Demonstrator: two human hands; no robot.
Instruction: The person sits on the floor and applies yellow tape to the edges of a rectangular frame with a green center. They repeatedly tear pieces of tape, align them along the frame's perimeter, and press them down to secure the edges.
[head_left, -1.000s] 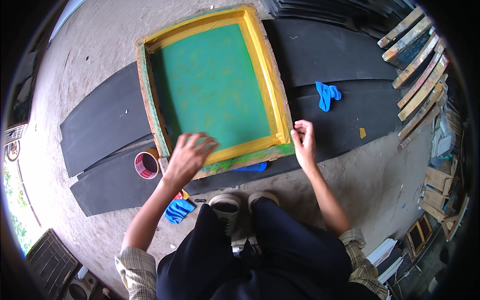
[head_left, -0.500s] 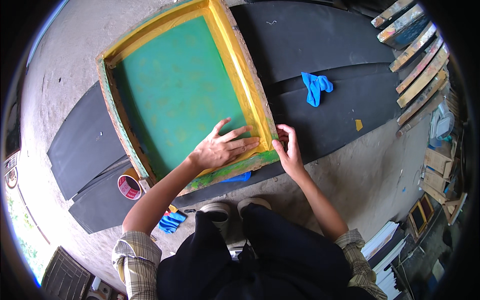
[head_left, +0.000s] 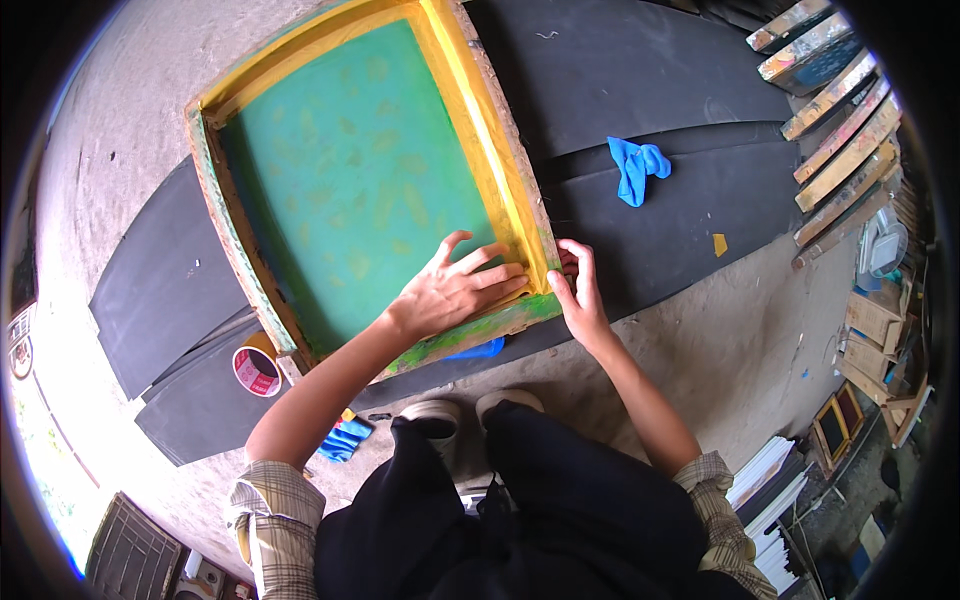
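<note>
A wooden screen printing frame (head_left: 210, 190) lies tilted on black boards, its inner edges lined with yellow tape (head_left: 470, 100) around a green mesh (head_left: 340, 150). My left hand (head_left: 445, 295) is open inside the near right corner, fingers spread and their tips pressing the tape there. From outside the same corner, my right hand (head_left: 583, 300) grips the frame's edge, thumb against the wood and fingers curled. What lies under the left fingertips is partly hidden.
Black boards (head_left: 680, 200) spread beneath the frame, with a crumpled blue glove (head_left: 635, 170) and a yellow tape scrap (head_left: 720, 244) on them. A tape roll (head_left: 257, 368) stands by the near left corner. Paint-stained wooden frames (head_left: 830, 110) line the right; a blue cloth (head_left: 345, 440) lies near my feet.
The left hand has shifted slightly right and up into the corner, its fingers more bent. My right hand stays at the frame's corner.
</note>
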